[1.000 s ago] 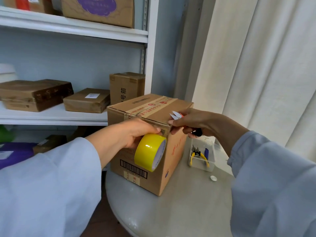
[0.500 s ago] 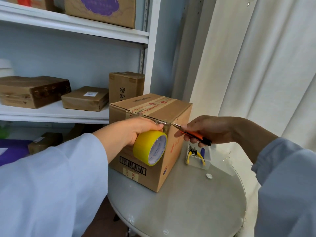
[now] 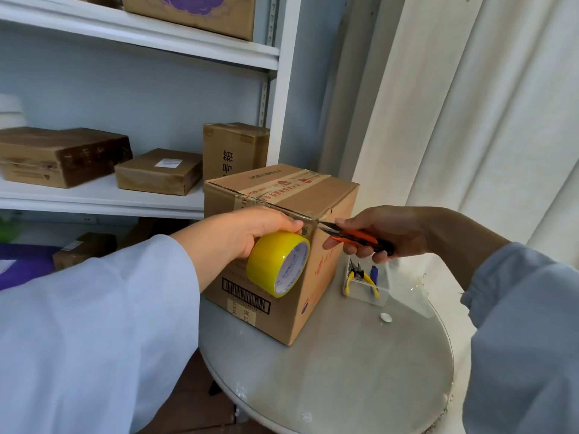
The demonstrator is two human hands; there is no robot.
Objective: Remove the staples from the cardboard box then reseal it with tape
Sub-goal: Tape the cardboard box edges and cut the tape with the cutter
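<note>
The cardboard box [image 3: 283, 245] stands on the round worktop [image 3: 360, 371] towards its far left edge. The left hand [image 3: 250, 231] grips the yellow tape roll [image 3: 277, 263] against the box's near top edge. A short tape strip runs rightward from it to the corner, where the snips [image 3: 354, 236], clasped in the right hand [image 3: 388, 230], meet it crosswise, the nearer hand to cut.

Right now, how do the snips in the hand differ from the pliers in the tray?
The snips have orange-black handles; the pliers have yellow ones. The snips are held by the right hand, blades at the box edge; the pliers lie idle in the clear tray. Both are hand tools.
</note>
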